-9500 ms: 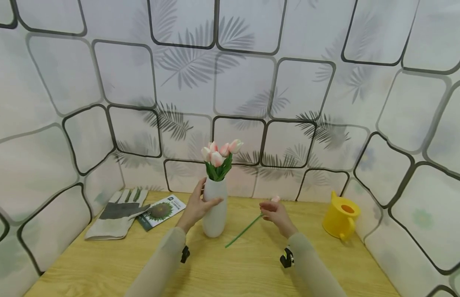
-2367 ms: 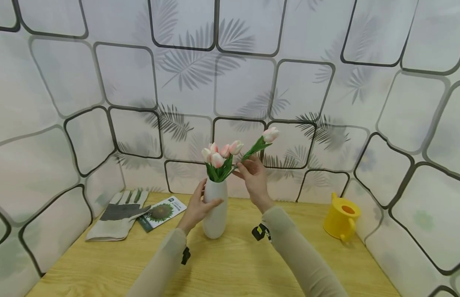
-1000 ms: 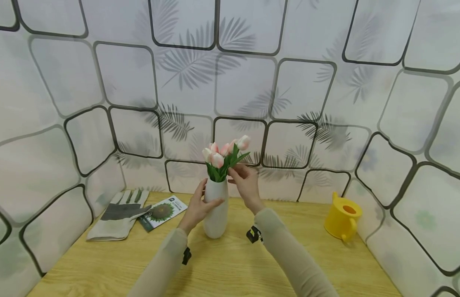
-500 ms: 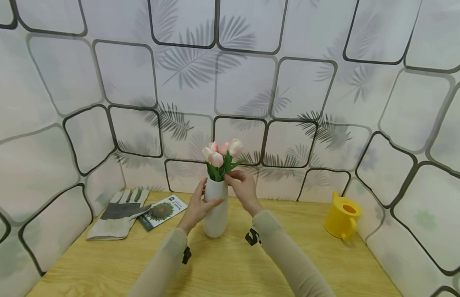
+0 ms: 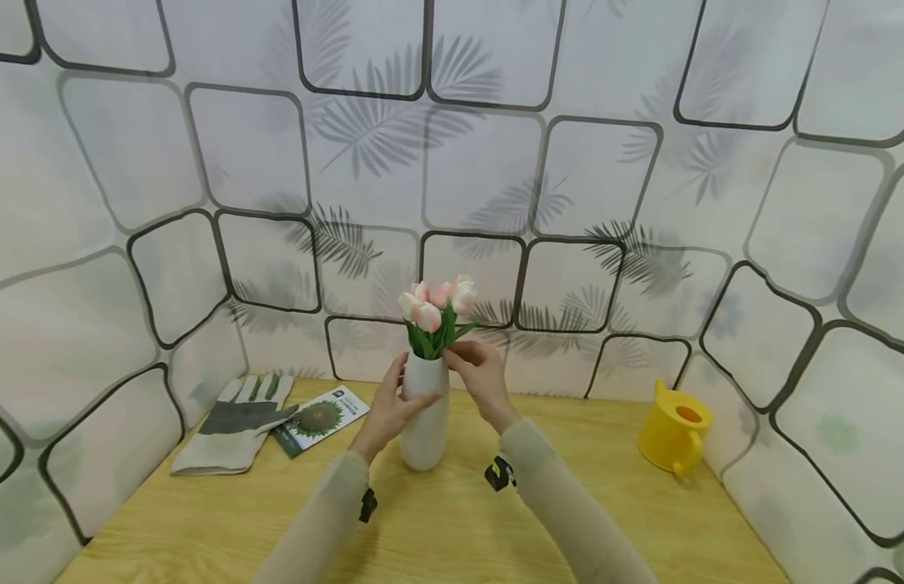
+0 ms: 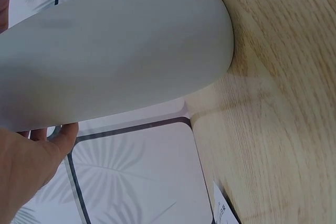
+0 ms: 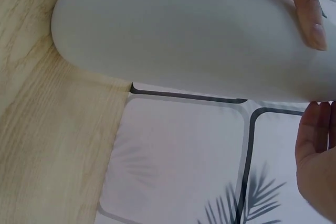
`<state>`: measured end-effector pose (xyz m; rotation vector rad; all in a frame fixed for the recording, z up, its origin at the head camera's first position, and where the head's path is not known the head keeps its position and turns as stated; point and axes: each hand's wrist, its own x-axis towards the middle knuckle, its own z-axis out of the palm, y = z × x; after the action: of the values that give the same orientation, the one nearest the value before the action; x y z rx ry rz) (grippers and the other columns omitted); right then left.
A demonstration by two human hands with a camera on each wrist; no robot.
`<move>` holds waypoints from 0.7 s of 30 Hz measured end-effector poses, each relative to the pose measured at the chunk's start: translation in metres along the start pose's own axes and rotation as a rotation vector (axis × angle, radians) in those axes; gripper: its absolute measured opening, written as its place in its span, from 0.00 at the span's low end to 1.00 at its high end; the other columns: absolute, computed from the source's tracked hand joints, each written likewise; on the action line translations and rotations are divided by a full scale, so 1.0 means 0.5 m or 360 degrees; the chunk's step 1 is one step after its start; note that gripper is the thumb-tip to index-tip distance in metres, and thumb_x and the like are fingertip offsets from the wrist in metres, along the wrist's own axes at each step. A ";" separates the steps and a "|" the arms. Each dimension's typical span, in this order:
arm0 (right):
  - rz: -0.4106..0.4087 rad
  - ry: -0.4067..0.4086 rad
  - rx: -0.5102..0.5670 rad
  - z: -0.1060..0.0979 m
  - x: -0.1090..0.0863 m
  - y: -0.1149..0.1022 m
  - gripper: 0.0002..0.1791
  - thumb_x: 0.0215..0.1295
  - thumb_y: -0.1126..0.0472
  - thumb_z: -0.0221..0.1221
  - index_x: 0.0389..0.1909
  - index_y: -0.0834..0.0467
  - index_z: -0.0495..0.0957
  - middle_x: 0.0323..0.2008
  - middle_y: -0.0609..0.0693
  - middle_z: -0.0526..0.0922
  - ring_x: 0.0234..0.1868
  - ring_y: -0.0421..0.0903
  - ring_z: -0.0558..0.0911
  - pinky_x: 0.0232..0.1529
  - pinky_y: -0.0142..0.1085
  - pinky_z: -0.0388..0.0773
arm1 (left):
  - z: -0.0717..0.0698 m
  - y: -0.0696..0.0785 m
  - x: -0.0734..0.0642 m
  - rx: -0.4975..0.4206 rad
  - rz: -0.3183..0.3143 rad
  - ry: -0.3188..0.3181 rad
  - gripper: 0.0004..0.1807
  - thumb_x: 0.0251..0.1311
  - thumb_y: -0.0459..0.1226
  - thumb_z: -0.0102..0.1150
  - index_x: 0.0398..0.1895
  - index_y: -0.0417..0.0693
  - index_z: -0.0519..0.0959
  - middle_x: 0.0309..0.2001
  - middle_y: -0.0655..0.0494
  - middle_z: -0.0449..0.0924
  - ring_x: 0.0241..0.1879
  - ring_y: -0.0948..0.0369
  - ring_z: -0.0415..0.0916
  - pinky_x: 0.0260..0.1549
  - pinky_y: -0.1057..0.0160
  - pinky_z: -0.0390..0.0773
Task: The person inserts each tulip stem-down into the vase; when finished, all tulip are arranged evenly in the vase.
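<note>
My left hand (image 5: 390,408) grips the white vase (image 5: 424,422) around its upper left side, the thumb lying across the front. The vase stands upright on the table and holds several pink-and-white tulips (image 5: 427,316) with green leaves. At the right of its mouth my right hand (image 5: 481,373) pinches a tulip (image 5: 462,294) low on its stem, fingertips right at the rim. That tulip's bloom sits at the right of the bunch. The left wrist view shows the vase body (image 6: 131,45) resting on the table; in the right wrist view, the left thumb (image 7: 314,30) presses the vase.
To the left lie a pair of grey-and-white work gloves (image 5: 233,422) and a seed packet (image 5: 328,415) picturing a round flower, a small grey tool tip (image 5: 280,418) overlapping it. A yellow watering can (image 5: 671,430) stands at right. Patterned cloth walls (image 5: 481,178) enclose the wooden table (image 5: 437,535).
My right hand has picked up the tulip from the table, raised it over the vase and lowered its stem into the mouth beside the others. The left hand has kept hold of the vase.
</note>
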<state>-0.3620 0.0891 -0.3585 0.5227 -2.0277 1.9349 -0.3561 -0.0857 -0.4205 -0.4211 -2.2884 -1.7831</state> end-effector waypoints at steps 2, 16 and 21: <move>-0.0002 -0.0020 0.0020 -0.006 -0.013 -0.008 0.12 0.64 0.66 0.64 0.45 0.70 0.82 0.42 0.60 0.86 0.40 0.42 0.85 0.46 0.39 0.84 | 0.002 -0.001 -0.002 -0.0008 0.0005 -0.0002 0.50 0.54 0.51 0.71 0.77 0.61 0.52 0.67 0.47 0.66 0.63 0.47 0.68 0.56 0.41 0.74; 0.0279 -0.0150 -0.0206 -0.086 -0.075 0.083 0.17 0.72 0.62 0.56 0.57 0.64 0.78 0.56 0.63 0.80 0.56 0.55 0.81 0.54 0.48 0.80 | 0.005 0.010 0.002 0.0014 0.0011 -0.0078 0.51 0.56 0.50 0.70 0.77 0.58 0.49 0.70 0.47 0.62 0.68 0.46 0.64 0.60 0.39 0.69; 0.0339 -0.0247 -0.0475 -0.127 -0.101 0.113 0.20 0.71 0.57 0.58 0.62 0.58 0.76 0.61 0.58 0.78 0.61 0.56 0.77 0.60 0.52 0.74 | -0.013 0.007 -0.008 0.0150 0.0016 -0.0169 0.52 0.58 0.51 0.68 0.79 0.58 0.46 0.73 0.49 0.59 0.70 0.46 0.61 0.62 0.39 0.69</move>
<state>-0.3451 0.1572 -0.4280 0.4085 -2.5062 1.6978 -0.3511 -0.0918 -0.4173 -0.5216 -2.4257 -1.6774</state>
